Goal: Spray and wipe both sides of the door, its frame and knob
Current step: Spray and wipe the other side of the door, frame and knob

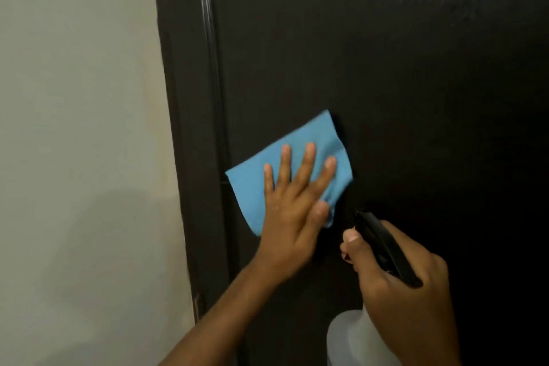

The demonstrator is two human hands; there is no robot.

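The dark door (386, 68) fills the view, rigid and smooth. A soft blue cloth (252, 184) lies flat on it near the hinge edge, pressed by the left hand (294, 211) with fingers spread straight — best driven by the palm. The right hand (407, 273) grips a spray bottle (353, 336) — light, likely slippery. Frame (184, 128) and pale wall (74, 128) stand left; no knob shows.
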